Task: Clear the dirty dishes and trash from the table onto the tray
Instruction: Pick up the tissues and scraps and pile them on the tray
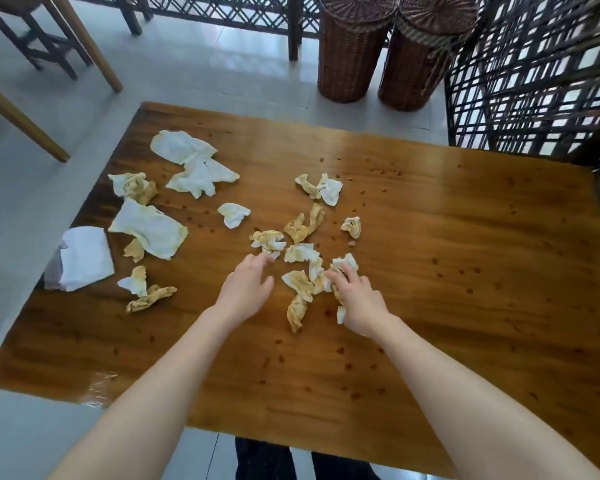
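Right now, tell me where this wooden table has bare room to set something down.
Free: the right half of the brown wooden table, from the right hand to the dark lattice screen, crumbs only; also the near strip under the forearms. Crowded: centre and left, strewn with crumpled stained white napkins.
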{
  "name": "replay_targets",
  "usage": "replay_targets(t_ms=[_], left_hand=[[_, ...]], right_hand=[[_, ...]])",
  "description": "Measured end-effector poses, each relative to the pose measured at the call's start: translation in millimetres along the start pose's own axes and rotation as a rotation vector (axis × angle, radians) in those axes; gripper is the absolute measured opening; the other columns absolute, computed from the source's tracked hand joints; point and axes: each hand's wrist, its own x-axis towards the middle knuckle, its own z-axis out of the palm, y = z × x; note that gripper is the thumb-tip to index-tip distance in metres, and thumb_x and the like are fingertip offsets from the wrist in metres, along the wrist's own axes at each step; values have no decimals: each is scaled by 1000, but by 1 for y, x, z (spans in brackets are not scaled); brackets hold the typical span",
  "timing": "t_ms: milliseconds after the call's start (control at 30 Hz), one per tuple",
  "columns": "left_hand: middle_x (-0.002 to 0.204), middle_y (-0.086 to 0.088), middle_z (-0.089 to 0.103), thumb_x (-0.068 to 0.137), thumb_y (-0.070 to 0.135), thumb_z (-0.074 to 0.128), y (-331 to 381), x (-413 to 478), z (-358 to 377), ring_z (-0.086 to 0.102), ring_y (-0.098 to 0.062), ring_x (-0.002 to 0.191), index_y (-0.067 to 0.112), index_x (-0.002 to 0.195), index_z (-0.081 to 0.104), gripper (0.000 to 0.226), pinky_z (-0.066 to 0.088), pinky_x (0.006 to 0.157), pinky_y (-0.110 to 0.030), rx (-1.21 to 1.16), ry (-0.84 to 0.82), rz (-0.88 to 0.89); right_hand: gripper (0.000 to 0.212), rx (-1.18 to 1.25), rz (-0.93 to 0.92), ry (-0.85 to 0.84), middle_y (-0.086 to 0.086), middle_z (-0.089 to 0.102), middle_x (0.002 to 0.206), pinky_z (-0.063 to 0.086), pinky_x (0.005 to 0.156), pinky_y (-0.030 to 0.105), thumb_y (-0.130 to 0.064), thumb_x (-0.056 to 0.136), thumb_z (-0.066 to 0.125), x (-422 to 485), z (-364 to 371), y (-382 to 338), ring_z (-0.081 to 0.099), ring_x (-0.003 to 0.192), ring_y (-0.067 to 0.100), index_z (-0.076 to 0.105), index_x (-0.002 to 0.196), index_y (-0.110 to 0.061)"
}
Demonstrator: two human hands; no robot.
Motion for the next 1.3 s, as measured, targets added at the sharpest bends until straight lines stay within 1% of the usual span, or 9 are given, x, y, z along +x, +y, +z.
replay_targets(t_ms=[100, 233, 400, 467, 700, 1033, 1100, 1200, 1300], left_hand=[[125, 1, 52, 95, 21, 51, -5, 12, -5, 53, -18, 113, 23, 129, 50, 34, 44, 92, -32, 3, -42, 29], [130, 1, 51, 95, 19, 51, -10, 28, -13, 50, -18, 121, 22, 127, 51, 32, 44, 99, -36, 10, -85, 79], [129, 1, 51, 96, 19, 51, -10, 42, -20, 51, -19, 120, 22, 129, 50, 34, 45, 99, -37, 11, -136, 122], [130, 1, 51, 96, 19, 51, -10, 45, -21, 51, -19, 119, 23, 130, 50, 34, 45, 98, -36, 5, -147, 137], [131, 0, 50, 96, 18, 50, -11, 44, -18, 54, -17, 110, 24, 128, 49, 33, 47, 90, -32, -2, -196, 190], [134, -1, 48, 92, 22, 57, -2, 45, -8, 51, -19, 116, 23, 132, 47, 42, 47, 89, -30, 29, -210, 242], [140, -4, 40, 87, 29, 64, 4, 43, 0, 43, -24, 126, 25, 137, 41, 56, 43, 99, -36, 109, -231, 286], [158, -6, 11, 76, 42, 74, 12, 40, 15, 11, -32, 145, 35, 146, 23, 87, 17, 115, -49, 280, -309, 345], [157, -1, -23, 70, 45, 80, 15, 46, 30, -22, -31, 144, 42, 148, 2, 111, -6, 114, -56, 462, -407, 436]], right_hand=[[80, 35, 49, 93, 1, 20, 142, 48, 70, 37, 9, 75, 58, 4, 1, -4, 39, 113, 26, 28, 139, -29], [56, 52, 119, 190, -3, 34, 109, 33, 48, 26, 13, 73, 56, 13, -2, -7, 45, 99, 23, 40, 110, -25], [80, 79, 205, 219, 4, 22, 137, 45, 62, 29, 9, 74, 61, 18, -1, -9, 44, 112, 25, 30, 133, -36], [73, 91, 224, 206, 6, 19, 143, 48, 66, 31, 6, 78, 57, 19, -1, -10, 44, 114, 26, 32, 132, -36], [43, 131, 287, 205, 3, 34, 111, 44, 51, 28, 11, 78, 55, 19, 0, -8, 45, 82, 18, 45, 104, -21], [44, 235, 328, 340, -3, 33, 104, 47, 52, 25, 7, 79, 60, 17, -31, -1, 47, 71, 12, 51, 109, -23], [45, 240, 314, 361, -4, 32, 102, 40, 48, 22, 8, 78, 59, 16, -38, 2, 45, 68, 10, 52, 110, -23], [47, 250, 311, 382, -5, 32, 102, 36, 46, 20, 9, 78, 59, 14, -45, 6, 44, 66, 10, 53, 111, -24], [48, 258, 325, 408, -6, 31, 103, 37, 45, 19, 9, 78, 61, 11, -47, 12, 45, 65, 10, 53, 112, -24]])
